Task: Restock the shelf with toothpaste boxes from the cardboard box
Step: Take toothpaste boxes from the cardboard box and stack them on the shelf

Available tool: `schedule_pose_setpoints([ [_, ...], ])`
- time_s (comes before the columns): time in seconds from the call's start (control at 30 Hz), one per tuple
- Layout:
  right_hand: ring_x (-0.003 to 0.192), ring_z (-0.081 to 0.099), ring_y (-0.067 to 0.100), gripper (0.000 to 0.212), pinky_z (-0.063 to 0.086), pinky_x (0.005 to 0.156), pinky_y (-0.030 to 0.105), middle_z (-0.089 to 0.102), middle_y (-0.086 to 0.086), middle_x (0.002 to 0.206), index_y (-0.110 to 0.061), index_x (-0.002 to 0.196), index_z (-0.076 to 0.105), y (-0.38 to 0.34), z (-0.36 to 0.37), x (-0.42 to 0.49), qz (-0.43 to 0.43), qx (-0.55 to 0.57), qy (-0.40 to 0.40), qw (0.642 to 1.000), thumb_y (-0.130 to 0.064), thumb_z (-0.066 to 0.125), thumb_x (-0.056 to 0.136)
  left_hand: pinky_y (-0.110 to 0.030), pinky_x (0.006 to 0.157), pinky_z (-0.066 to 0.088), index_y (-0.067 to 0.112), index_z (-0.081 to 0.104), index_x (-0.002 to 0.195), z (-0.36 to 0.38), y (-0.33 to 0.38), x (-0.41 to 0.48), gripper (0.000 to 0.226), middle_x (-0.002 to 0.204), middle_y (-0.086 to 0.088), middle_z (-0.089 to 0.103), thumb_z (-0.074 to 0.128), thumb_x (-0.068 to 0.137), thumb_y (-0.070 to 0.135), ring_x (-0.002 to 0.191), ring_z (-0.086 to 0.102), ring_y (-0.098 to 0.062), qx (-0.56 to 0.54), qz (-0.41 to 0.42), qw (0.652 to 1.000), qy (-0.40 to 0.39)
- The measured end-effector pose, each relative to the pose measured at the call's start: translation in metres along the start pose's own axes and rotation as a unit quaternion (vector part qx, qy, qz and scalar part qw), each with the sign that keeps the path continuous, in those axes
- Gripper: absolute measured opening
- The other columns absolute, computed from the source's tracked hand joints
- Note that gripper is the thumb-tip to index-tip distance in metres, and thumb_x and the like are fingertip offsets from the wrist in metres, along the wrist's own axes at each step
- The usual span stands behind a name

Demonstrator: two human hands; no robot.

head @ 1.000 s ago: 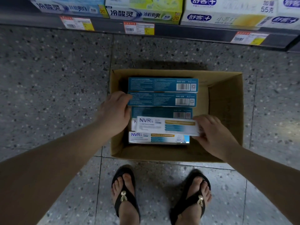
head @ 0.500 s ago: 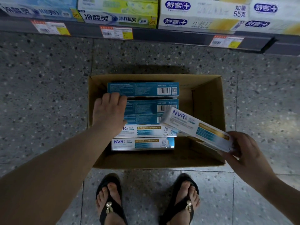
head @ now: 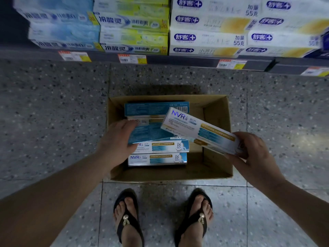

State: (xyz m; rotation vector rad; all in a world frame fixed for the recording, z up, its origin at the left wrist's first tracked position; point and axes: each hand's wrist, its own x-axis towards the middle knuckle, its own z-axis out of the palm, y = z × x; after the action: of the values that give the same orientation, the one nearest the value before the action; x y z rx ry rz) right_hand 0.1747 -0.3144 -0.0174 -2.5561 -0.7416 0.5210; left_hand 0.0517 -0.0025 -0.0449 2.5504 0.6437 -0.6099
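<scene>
An open cardboard box sits on the floor in front of my feet. Several NVR toothpaste boxes lie stacked in its left half. My right hand holds one white NVR toothpaste box by its right end, lifted and tilted above the carton. My left hand grips the left end of a teal-backed toothpaste box in the stack, which lies tilted up.
A low shelf with price tags runs across the top, stacked with blue, green and white toothpaste packs. The speckled tiled floor surrounds the carton. My feet in black sandals stand just behind it.
My right hand has raised its NVR box higher over the carton. My left hand has taken hold of a teal box and tipped it up. The view has tilted up toward the shelf.
</scene>
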Motion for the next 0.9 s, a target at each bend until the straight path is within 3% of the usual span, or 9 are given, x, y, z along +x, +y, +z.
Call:
schedule_pose_setpoints([
  [0.1, 0.088, 0.047, 0.015, 0.047, 0.047, 0.071, 0.033, 0.055, 0.001, 0.1, -0.013, 0.113, 0.048, -0.024, -0.043, -0.015, -0.023, 0.016, 0.02, 0.999, -0.034, 0.064, 0.074, -0.039, 0.088, 0.042, 0.019, 0.048, 0.125, -0.035, 0.008, -0.035, 0.057, 0.125, -0.009, 0.051, 0.071, 0.073, 0.023, 0.114, 0.047, -0.027, -0.031, -0.003, 1.0, -0.004],
  [0.27, 0.091, 0.046, 0.013, 0.049, 0.033, 0.078, 0.01, 0.06, 0.009, 0.1, -0.013, 0.114, 0.047, -0.067, -0.136, -0.051, -0.014, 0.004, 0.028, 1.0, -0.041, 0.052, 0.073, -0.035, 0.083, 0.04, 0.014, 0.055, 0.119, -0.112, 0.039, -0.102, 0.058, 0.114, -0.01, 0.058, 0.077, 0.067, 0.021, 0.103, 0.053, -0.027, -0.079, 0.021, 0.997, -0.002],
  [0.37, 0.093, 0.047, 0.012, 0.049, 0.032, 0.08, 0.005, 0.054, -0.005, 0.102, -0.02, 0.115, 0.045, -0.095, -0.194, -0.079, -0.013, 0.017, 0.048, 0.999, -0.045, 0.051, 0.073, -0.027, 0.073, 0.037, 0.028, 0.053, 0.114, -0.166, 0.064, -0.14, 0.056, 0.103, 0.0, 0.057, 0.072, 0.062, 0.04, 0.091, 0.05, -0.015, -0.101, 0.052, 0.993, -0.019],
  [0.43, 0.094, 0.048, 0.01, 0.05, 0.037, 0.08, 0.011, 0.047, -0.015, 0.103, -0.025, 0.116, 0.044, -0.114, -0.232, -0.102, -0.013, 0.025, 0.073, 0.997, -0.053, 0.049, 0.075, -0.024, 0.067, 0.036, 0.032, 0.054, 0.108, -0.202, 0.082, -0.162, 0.058, 0.095, 0.004, 0.055, 0.057, 0.055, 0.055, 0.086, 0.053, -0.016, -0.118, 0.068, 0.99, -0.031],
  [0.57, 0.095, 0.048, 0.008, 0.053, 0.034, 0.08, 0.01, 0.051, -0.014, 0.105, -0.036, 0.116, 0.04, -0.162, -0.316, -0.155, 0.018, 0.029, 0.118, 0.992, -0.069, 0.041, 0.075, -0.017, 0.076, 0.037, 0.038, 0.054, 0.115, -0.282, 0.132, -0.211, 0.065, 0.111, 0.004, 0.059, 0.054, 0.051, 0.055, 0.104, 0.057, -0.021, -0.082, 0.134, 0.987, -0.03],
  [0.67, 0.099, 0.043, 0.002, 0.053, 0.027, 0.088, 0.001, 0.053, -0.01, 0.109, -0.039, 0.116, 0.04, -0.194, -0.375, -0.201, 0.041, 0.026, 0.163, 0.985, -0.069, 0.044, 0.073, -0.001, 0.072, 0.034, 0.042, 0.053, 0.113, -0.336, 0.174, -0.251, 0.067, 0.108, 0.008, 0.056, 0.051, 0.047, 0.058, 0.102, 0.056, -0.01, -0.108, 0.191, 0.975, -0.033],
  [0.77, 0.106, 0.046, 0.006, 0.061, 0.024, 0.092, -0.001, 0.052, -0.011, 0.115, -0.034, 0.121, 0.043, -0.215, -0.425, -0.249, 0.078, 0.019, 0.207, 0.975, -0.069, 0.048, 0.071, -0.015, 0.083, 0.038, 0.03, 0.059, 0.113, -0.381, 0.217, -0.284, 0.075, 0.108, 0.01, 0.057, 0.046, 0.046, 0.063, 0.102, 0.055, -0.008, -0.096, 0.261, 0.96, -0.032],
  [0.83, 0.104, 0.049, 0.01, 0.058, 0.024, 0.091, 0.0, 0.055, -0.007, 0.114, -0.029, 0.12, 0.046, -0.225, -0.456, -0.28, 0.093, 0.001, 0.241, 0.966, -0.058, 0.051, 0.071, -0.021, 0.086, 0.039, 0.025, 0.058, 0.114, -0.406, 0.25, -0.305, 0.079, 0.103, 0.013, 0.053, 0.044, 0.046, 0.063, 0.099, 0.052, -0.005, -0.084, 0.311, 0.947, -0.016],
  [0.9, 0.1, 0.046, 0.004, 0.049, 0.024, 0.09, -0.001, 0.056, -0.01, 0.109, -0.038, 0.117, 0.042, -0.233, -0.485, -0.31, 0.099, -0.003, 0.277, 0.956, -0.054, 0.05, 0.071, -0.021, 0.085, 0.038, 0.028, 0.057, 0.112, -0.424, 0.283, -0.325, 0.076, 0.101, 0.017, 0.05, 0.044, 0.046, 0.062, 0.1, 0.05, -0.005, -0.079, 0.345, 0.935, -0.017],
])
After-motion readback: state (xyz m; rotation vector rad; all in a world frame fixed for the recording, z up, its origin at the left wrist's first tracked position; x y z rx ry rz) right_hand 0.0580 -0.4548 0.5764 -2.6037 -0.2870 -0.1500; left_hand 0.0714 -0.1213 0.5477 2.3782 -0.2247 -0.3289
